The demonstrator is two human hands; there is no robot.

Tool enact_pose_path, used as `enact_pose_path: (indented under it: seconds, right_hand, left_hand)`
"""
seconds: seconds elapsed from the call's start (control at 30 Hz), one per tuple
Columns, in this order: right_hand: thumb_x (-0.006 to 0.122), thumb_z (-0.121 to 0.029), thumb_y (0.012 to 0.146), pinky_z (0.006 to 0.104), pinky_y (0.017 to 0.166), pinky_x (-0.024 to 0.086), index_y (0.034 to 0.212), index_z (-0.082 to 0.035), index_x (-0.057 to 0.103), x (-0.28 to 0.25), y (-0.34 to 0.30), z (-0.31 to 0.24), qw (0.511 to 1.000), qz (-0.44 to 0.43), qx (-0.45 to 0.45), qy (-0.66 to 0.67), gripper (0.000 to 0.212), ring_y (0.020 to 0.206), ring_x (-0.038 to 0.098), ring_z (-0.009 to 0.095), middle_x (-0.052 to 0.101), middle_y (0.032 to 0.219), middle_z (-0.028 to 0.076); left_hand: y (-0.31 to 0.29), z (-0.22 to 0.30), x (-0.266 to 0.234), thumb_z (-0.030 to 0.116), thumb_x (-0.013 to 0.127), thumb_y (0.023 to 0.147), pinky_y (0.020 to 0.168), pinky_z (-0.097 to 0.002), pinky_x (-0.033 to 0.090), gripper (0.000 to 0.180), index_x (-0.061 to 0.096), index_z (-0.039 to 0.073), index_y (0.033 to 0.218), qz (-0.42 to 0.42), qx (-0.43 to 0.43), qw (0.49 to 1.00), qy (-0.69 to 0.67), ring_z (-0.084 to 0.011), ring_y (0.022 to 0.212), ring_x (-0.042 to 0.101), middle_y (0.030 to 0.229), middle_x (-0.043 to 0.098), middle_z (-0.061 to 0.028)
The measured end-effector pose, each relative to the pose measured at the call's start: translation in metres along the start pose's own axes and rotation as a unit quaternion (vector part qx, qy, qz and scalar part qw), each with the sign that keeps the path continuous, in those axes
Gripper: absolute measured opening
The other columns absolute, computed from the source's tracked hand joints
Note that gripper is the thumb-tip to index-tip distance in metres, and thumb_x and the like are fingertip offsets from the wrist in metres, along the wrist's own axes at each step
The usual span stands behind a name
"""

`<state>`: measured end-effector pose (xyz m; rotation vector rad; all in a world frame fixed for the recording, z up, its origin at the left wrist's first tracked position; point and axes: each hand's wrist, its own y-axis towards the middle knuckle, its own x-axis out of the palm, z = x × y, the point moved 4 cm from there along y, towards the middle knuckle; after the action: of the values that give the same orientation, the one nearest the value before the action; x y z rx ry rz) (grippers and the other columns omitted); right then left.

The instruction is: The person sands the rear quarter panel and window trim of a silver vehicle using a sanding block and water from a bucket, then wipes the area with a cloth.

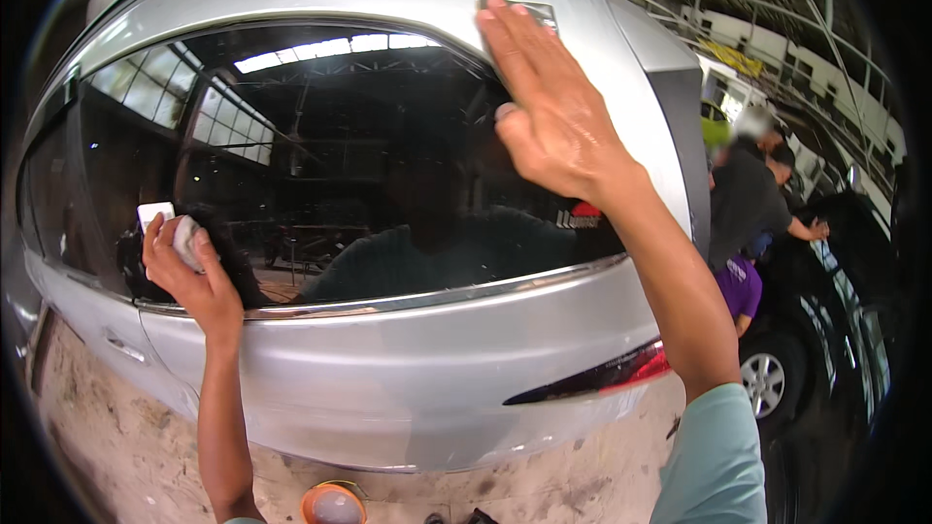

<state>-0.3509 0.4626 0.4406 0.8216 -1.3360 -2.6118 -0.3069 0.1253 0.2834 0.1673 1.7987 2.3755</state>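
Note:
A silver car (pixel 408 369) with a dark side window (pixel 388 146) fills the middle of the view. My right hand (pixel 553 116) lies stretched out on the silver panel at the window's upper right corner. Under its fingertips is a dark thin sheet (pixel 541 14) that looks like sandpaper; most of it is covered. Water glistens on the back of this hand. At the window's lower left, my left hand (pixel 194 277) is curled around a white rounded pad (pixel 186 245). A small white rectangular piece (pixel 153 214) shows at its fingertips.
An orange bucket (pixel 333 505) with pale liquid stands on the stained floor (pixel 116 427) below the car. A red and black tail light (pixel 602 374) sits at the lower right. Beyond it, people (pixel 752 204) work beside a black car (pixel 845 301).

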Motion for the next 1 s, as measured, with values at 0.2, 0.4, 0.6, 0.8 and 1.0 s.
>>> enact_pose_path:
  seconds: [0.2,0.4,0.6,0.8,1.0]
  right_hand:
    - [0.040,-0.029,0.088,0.0428,0.112,0.027,0.132,0.007,0.042,0.023,0.072,0.026,0.999,-0.009,0.043,0.030,0.057,0.132,0.037,0.037,0.042,0.140,0.025]
    - [0.043,-0.031,0.087,0.0417,0.114,0.026,0.136,0.009,0.037,0.012,0.031,-0.017,1.000,-0.008,-0.014,0.005,0.064,0.135,0.035,0.037,0.038,0.142,0.026]
    - [0.037,-0.036,0.089,0.0418,0.116,0.021,0.139,0.010,0.033,0.056,0.109,-0.013,0.999,-0.026,0.014,0.034,0.068,0.138,0.031,0.035,0.032,0.147,0.024]
    - [0.046,-0.026,0.085,0.0440,0.114,0.024,0.141,0.004,0.034,-0.021,-0.053,0.007,0.997,-0.039,0.059,-0.008,0.065,0.137,0.031,0.037,0.033,0.147,0.022]
    - [0.037,-0.030,0.089,0.0412,0.114,0.023,0.138,0.004,0.037,-0.007,0.019,0.071,0.993,-0.012,0.115,-0.018,0.059,0.136,0.032,0.034,0.037,0.144,0.023]
  left_hand:
    - [-0.004,0.004,0.008,0.018,0.053,0.094,0.100,-0.0441,0.027,0.030,0.049,0.000,0.119,-0.012,-0.010,1.000,-0.027,-0.0333,0.119,0.038,0.133,0.042,-0.0182]
    - [0.004,0.006,-0.002,0.018,0.052,0.095,0.102,-0.0435,0.026,0.031,0.050,-0.001,0.119,-0.002,0.005,1.000,0.001,-0.0334,0.121,0.039,0.132,0.044,-0.0175]
    - [-0.007,-0.004,0.010,0.018,0.050,0.096,0.101,-0.0434,0.031,0.031,0.050,-0.002,0.120,-0.001,-0.017,1.000,-0.007,-0.0341,0.121,0.041,0.133,0.043,-0.0200]
    - [0.005,-0.015,-0.003,0.018,0.048,0.097,0.103,-0.0455,0.028,0.033,0.048,-0.004,0.121,-0.012,-0.002,1.000,0.016,-0.0355,0.122,0.038,0.136,0.041,-0.0191]
    - [-0.002,-0.023,0.004,0.023,0.049,0.098,0.101,-0.0456,0.028,0.035,0.049,-0.003,0.121,-0.001,0.019,1.000,0.010,-0.0338,0.121,0.042,0.135,0.043,-0.0185]
